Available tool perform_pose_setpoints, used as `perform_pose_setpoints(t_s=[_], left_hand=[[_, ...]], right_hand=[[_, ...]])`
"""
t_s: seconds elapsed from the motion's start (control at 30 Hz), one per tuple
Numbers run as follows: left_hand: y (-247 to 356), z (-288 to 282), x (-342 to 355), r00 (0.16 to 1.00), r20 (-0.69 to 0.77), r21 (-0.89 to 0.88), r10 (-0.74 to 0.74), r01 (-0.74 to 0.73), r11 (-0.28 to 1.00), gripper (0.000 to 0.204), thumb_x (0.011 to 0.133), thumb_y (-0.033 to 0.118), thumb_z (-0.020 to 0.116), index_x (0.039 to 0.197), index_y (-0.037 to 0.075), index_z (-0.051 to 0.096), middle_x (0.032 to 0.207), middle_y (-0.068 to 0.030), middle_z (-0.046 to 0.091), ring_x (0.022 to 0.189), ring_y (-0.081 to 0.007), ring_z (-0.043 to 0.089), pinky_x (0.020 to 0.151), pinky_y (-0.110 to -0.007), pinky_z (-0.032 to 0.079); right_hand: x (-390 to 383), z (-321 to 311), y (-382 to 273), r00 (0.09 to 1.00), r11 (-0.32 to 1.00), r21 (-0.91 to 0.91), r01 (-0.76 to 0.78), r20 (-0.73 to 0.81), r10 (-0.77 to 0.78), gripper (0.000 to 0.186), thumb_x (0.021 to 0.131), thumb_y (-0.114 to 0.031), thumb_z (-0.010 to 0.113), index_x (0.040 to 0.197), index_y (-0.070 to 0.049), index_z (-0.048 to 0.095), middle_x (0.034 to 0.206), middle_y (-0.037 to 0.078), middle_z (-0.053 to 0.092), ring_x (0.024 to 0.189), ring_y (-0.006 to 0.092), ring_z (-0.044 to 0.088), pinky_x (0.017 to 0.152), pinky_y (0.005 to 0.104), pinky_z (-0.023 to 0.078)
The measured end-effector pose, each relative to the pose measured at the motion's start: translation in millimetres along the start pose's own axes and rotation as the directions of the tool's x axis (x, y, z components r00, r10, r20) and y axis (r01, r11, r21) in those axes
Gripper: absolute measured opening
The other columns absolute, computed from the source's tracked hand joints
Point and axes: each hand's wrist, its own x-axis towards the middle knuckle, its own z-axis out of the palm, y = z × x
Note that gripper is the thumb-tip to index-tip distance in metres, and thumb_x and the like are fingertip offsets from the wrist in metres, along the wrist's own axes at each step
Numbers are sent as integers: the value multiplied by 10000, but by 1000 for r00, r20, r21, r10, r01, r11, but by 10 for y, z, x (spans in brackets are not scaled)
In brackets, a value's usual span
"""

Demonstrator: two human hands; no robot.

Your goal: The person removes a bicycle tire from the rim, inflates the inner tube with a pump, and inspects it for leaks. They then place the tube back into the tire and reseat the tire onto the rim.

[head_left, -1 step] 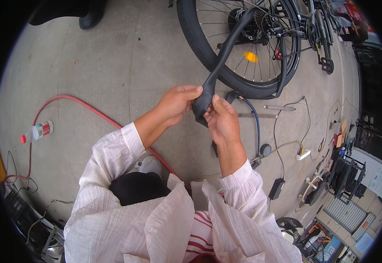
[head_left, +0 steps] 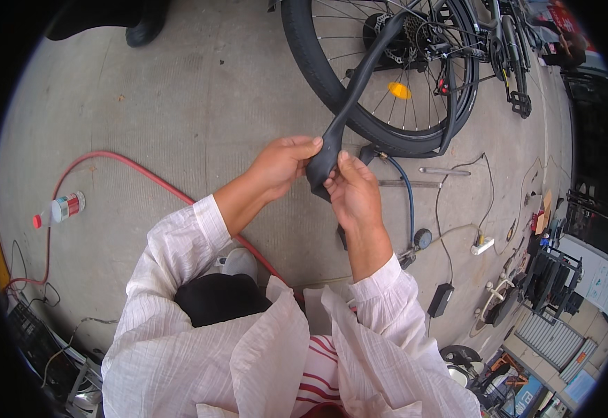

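Note:
A black rubber inner tube [head_left: 357, 87] stretches from the bicycle's rear wheel [head_left: 311, 76] down to my hands. My left hand [head_left: 276, 166] pinches its left edge between thumb and fingers. On the other side, my right hand [head_left: 355, 189] grips the tube with the thumb on top. Between the two hands the rubber is spread wide and looks flattened. The wheel has a black tyre, a brake disc and a yellow reflector [head_left: 399, 90]. Part of the tube below my fingers is hidden by my right hand.
A blue air hose [head_left: 410, 188] with a round gauge [head_left: 422, 239] lies right of my hands, near metal bars [head_left: 444, 171]. A red hose [head_left: 136, 166] curves across the floor at left, by a plastic bottle [head_left: 67, 207]. A power strip [head_left: 483, 245] and black adapter [head_left: 441, 299] lie right.

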Motion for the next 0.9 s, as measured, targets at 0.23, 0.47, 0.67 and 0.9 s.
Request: perform_pose_setpoints(t_s=[0.23, 0.47, 0.67, 0.9], left_hand=[[-25, -28, 33, 1000, -14, -20, -1, 1, 1000, 257, 1000, 240, 537, 1024, 6, 640, 900, -79, 698, 774, -150, 667, 764, -285, 531], [-37, 5, 23, 1000, -13, 6, -10, 10, 1000, 265, 997, 258, 543, 1021, 9, 631, 892, -80, 690, 788, -158, 659, 772, -292, 524], [-76, -6, 20, 999, -52, 55, 7, -4, 999, 257, 1001, 271, 538, 1005, 31, 630, 878, -60, 686, 770, -145, 648, 754, -294, 521], [-87, -4, 12, 999, -29, 76, 14, -12, 997, 260, 1001, 281, 540, 1000, 37, 628, 892, -37, 676, 795, -125, 628, 771, -279, 498]], right_hand=[[13, -15, 19, 1000, 1000, 6, -5, 8, 5, 184, 983, -223, 586, 890, -67, 617, 766, 1, 598, 685, 83, 548, 642, 218, 472], [11, -21, 6, 999, 1000, 7, -31, -17, 31, 183, 977, -246, 598, 903, -80, 617, 768, -6, 595, 683, 78, 545, 635, 214, 468], [35, 35, 12, 997, 997, -4, -72, -7, 72, 235, 948, -288, 644, 867, -69, 613, 739, -9, 577, 649, 73, 510, 580, 209, 424], [62, -8, 71, 1000, 1000, 1, -8, -10, 8, 221, 938, -256, 661, 840, -62, 614, 717, -10, 565, 618, 73, 476, 584, 218, 412]])
